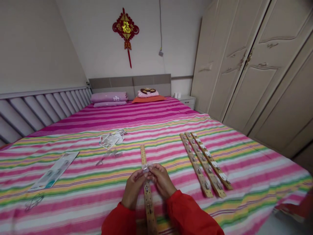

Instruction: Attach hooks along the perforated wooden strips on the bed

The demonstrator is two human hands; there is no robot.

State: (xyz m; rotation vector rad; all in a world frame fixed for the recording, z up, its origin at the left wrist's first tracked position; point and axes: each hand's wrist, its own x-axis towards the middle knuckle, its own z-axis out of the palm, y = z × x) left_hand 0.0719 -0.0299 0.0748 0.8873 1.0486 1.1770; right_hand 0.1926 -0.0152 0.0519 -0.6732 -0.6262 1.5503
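My left hand (134, 186) and my right hand (161, 179) meet above a narrow wooden strip (143, 153). Pinched between their fingertips is a small clear adhesive hook (146, 168) with a shiny metal part. Holes run along the strip, which lies lengthwise on the bed, and metal hooks (147, 188) sit on its nearer part. Fingers and glare partly cover the held piece. To the right lie three more wooden strips (198, 170) side by side, with hooks along them; the outermost strip also bears white pieces (215, 164).
A pile of clear packets (110, 139) lies beyond my left hand, with loose metal hooks (107, 156) below it. Farther left are a long flat package (57, 169) and a thin wire piece (34, 201). A striped sheet (93, 205) covers the bed; a wardrobe (264, 71) stands right.
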